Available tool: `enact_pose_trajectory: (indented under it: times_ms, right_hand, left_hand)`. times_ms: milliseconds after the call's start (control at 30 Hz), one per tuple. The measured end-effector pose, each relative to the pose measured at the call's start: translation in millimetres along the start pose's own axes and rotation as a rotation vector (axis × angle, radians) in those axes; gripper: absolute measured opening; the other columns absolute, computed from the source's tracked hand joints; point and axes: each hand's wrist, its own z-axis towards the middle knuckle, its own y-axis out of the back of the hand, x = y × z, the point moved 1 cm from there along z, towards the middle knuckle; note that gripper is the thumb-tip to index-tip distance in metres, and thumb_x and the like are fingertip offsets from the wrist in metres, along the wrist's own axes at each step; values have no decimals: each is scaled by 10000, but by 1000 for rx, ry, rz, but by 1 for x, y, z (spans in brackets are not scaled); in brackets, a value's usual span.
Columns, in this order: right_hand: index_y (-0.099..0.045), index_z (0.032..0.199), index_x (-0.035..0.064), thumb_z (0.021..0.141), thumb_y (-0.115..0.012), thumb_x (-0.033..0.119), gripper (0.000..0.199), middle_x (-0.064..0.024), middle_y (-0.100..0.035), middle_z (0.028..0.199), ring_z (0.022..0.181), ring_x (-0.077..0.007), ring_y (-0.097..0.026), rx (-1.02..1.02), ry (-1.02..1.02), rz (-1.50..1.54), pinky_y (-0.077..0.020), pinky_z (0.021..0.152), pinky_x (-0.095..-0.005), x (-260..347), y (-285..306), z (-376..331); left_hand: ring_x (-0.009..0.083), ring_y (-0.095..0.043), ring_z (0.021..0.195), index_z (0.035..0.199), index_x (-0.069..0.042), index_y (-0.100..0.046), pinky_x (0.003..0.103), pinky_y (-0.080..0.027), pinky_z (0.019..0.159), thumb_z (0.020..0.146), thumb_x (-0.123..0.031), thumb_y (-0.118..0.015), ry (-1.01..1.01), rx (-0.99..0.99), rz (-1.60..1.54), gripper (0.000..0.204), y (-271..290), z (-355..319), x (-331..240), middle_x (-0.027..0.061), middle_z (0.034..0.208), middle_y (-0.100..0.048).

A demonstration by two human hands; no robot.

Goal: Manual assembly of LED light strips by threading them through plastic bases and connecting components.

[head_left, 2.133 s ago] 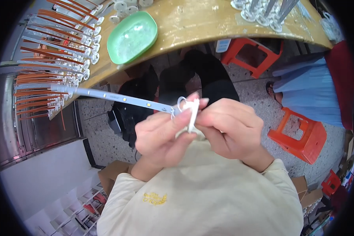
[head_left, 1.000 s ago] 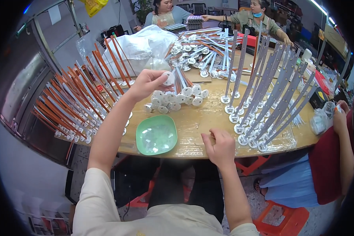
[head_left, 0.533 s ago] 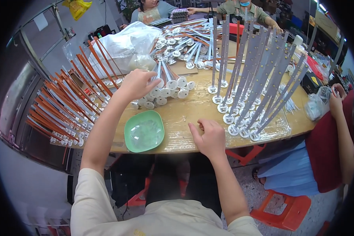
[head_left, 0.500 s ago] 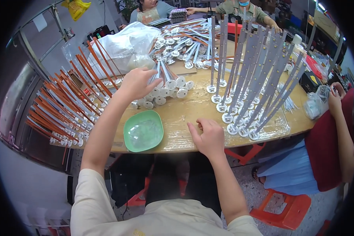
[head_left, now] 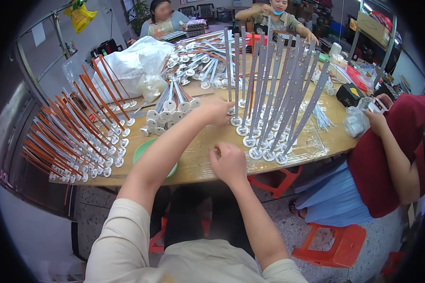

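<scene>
My left hand (head_left: 217, 111) reaches across to the right, its fingertips at the white round base of the leftmost strip in a standing group of grey LED strips (head_left: 278, 80). Its fingers are partly hidden, so a grip there cannot be told. Near the table's front edge my right hand (head_left: 230, 162) rests in the air or on the table, loosely curled, thumb apart, with nothing seen in it. A green bowl (head_left: 139, 150) lies partly under my left forearm. Beyond that forearm is a bundle of strips (head_left: 167, 113) lying with their white round bases toward me.
Many orange-backed strips (head_left: 71, 137) stand on bases at the left. A heap of strips (head_left: 193, 59) and a white plastic bag (head_left: 127, 68) lie farther back. Two people sit across the table; another person in dark red (head_left: 387, 165) is at the right, near a red stool (head_left: 333, 245).
My left hand has moved right from above the lying bundle to the standing grey strips. The view has shifted, and my left forearm now covers part of the green bowl.
</scene>
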Motion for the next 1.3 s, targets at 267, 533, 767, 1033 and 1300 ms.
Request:
enact_pose_trajectory:
  times_ms: [267, 533, 767, 1033, 1300]
  right_hand:
    - [-642, 832, 24, 817, -656, 196, 173, -169, -646, 765, 746, -362, -635, 20, 6, 13, -513, 673, -451, -1, -5, 2]
    - [-652, 943, 16, 772, -761, 103, 221, -93, -645, 883, 726, -185, -639, -412, -114, 452, -502, 530, -277, 21, 41, -18]
    - [-704, 1001, 18, 672, -830, 40, 353, -93, -651, 898, 744, -206, -655, -116, 346, 542, -547, 608, -286, 91, 83, -69]
    - [-691, 897, -71, 649, -750, -68, 256, -108, -626, 796, 637, -236, -627, 10, 506, 596, -516, 537, -298, 117, 86, -130]
    - [-695, 861, -37, 600, -725, -61, 264, -66, -620, 787, 655, -212, -634, 290, 607, 643, -537, 547, -288, 130, 86, -141]
  left_hand:
    - [404, -635, 870, 1034, -21, -616, 483, -499, 750, 675, -133, -740, -68, -378, -73, 396, 2, -19, 7, 232, 886, -666]
    - [335, -682, 761, 1021, -26, -662, 380, -533, 656, 719, -190, -805, -73, -813, -257, 372, 68, -166, -66, 164, 860, -701]
    - [270, -702, 688, 961, 1, -701, 295, -542, 622, 644, -4, -757, -59, -835, -452, 322, 48, -282, -119, 170, 833, -695]
    - [273, -688, 726, 986, 31, -685, 335, -573, 673, 623, 7, -802, -88, -841, -694, 382, -5, -352, -144, 132, 837, -689]
    - [303, -686, 770, 1118, 63, -638, 356, -572, 685, 692, -7, -768, -123, -530, -847, 450, -26, -395, -142, 167, 934, -687]
